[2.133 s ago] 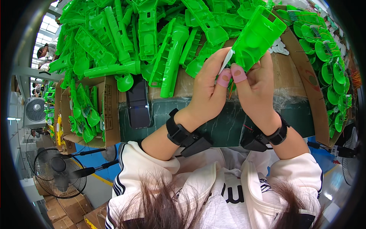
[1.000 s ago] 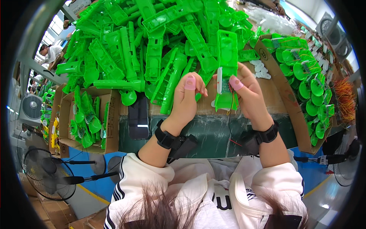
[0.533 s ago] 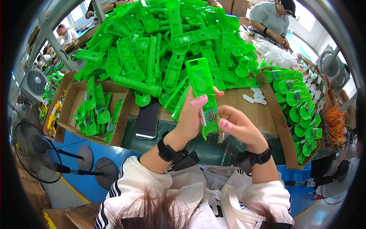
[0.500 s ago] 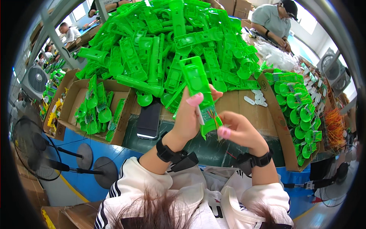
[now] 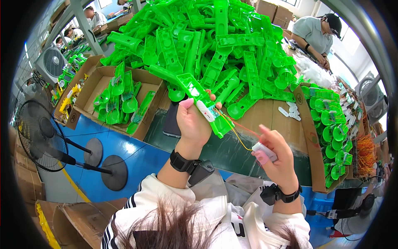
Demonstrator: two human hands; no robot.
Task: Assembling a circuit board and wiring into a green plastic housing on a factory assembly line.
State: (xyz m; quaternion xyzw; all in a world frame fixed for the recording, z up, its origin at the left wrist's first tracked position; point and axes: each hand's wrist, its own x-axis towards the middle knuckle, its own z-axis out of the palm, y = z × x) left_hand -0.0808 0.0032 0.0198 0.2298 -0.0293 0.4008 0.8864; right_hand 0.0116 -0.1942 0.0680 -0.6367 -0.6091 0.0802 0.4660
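Observation:
My left hand [image 5: 193, 124] grips a long green plastic housing [image 5: 202, 101], tilted, with a small white part set in its open side. Thin red and yellow wires [image 5: 234, 129] run from that part to a small white piece [image 5: 264, 151] pinched in my right hand [image 5: 275, 162], which is held lower and to the right, apart from the housing. Behind both hands rises a big heap of the same green housings [image 5: 215, 50] on the cardboard-covered table.
A cardboard box [image 5: 93, 89] of finished green pieces sits at the left, another box [image 5: 309, 137] at the right. A dark phone [image 5: 171, 122] lies by my left hand. Small white parts [image 5: 290, 111] lie loose. A floor fan [image 5: 39, 133] stands lower left. Another person [image 5: 315, 35] works upper right.
My right hand has pulled away from the housing, down and to the right, drawing the wires out with the white piece. The left hand has tilted the housing toward the left.

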